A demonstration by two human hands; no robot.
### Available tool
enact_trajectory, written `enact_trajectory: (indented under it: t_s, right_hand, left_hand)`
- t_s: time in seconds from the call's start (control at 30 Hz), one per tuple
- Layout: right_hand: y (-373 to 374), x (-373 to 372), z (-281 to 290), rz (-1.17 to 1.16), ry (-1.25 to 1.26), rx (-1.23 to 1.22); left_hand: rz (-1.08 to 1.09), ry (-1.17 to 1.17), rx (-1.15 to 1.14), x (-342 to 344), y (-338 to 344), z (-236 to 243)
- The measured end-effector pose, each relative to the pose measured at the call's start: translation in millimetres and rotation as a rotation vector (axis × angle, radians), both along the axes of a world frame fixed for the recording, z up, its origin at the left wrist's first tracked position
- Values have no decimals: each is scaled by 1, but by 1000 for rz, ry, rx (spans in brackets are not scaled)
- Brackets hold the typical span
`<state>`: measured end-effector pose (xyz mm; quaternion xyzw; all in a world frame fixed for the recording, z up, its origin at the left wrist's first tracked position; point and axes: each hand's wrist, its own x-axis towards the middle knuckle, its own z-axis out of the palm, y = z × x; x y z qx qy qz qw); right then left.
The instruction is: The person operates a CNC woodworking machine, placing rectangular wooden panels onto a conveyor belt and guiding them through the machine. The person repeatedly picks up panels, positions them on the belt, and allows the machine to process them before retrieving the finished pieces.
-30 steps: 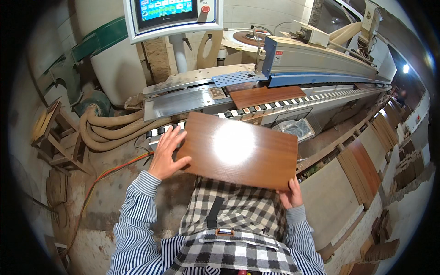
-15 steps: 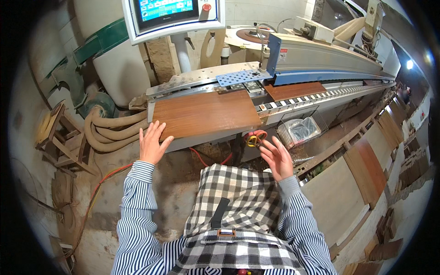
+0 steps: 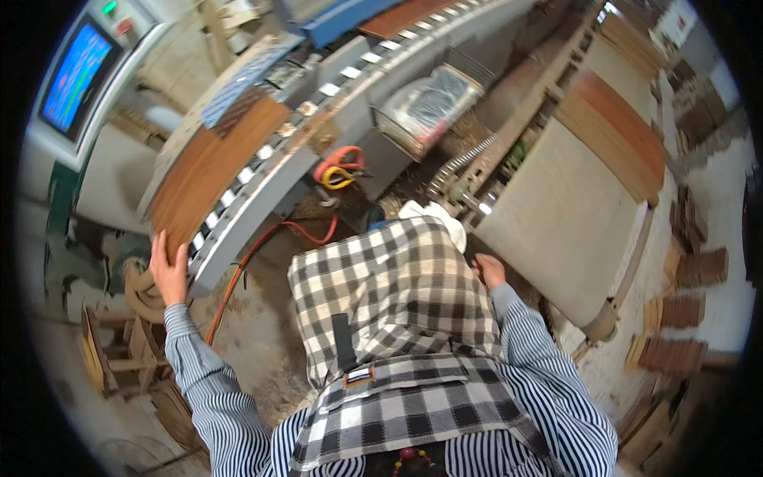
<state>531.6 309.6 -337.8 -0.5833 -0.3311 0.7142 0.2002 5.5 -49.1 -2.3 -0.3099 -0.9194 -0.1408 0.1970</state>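
A long brown wood-grain board [image 3: 214,171] lies on the feed bed of a long machine at the left. My left hand [image 3: 168,272] touches the board's near end, fingers apart and laid against it, gripping nothing. The row of white roller pads [image 3: 245,176] shows along the board's near side. A blue perforated plate [image 3: 248,79] partly overlaps the board's far side. My right hand [image 3: 489,272] is low beside my checked apron [image 3: 389,294], near the conveyor; its fingers are blurred and partly hidden, so their closure is unclear.
Red and yellow-handled tools [image 3: 338,168] hang on the machine's side. A wire basket [image 3: 429,107] with plastic-wrapped stuff is fixed farther along. To the right runs a wide belt conveyor [image 3: 556,230] carrying boards [image 3: 612,131]. An orange-red hose [image 3: 246,262] crosses the floor; a wooden stool [image 3: 123,346] stands at left.
My view has turned right. The board has shifted inward on the bed, uncovering roller pads along its near side. My left hand stays at its end; my right hand has dropped toward the conveyor.
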Motion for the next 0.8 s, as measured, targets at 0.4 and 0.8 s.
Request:
enact_trajectory:
  t_s: [0.4, 0.8]
  right_hand:
    - [61, -84, -50, 129, 182, -475]
    - [65, -110, -62, 51, 172, -395]
  left_hand:
    - [-89, -223, 131, -22, -20, -7]
    - [-33, -176, 75, -14, -15, 1]
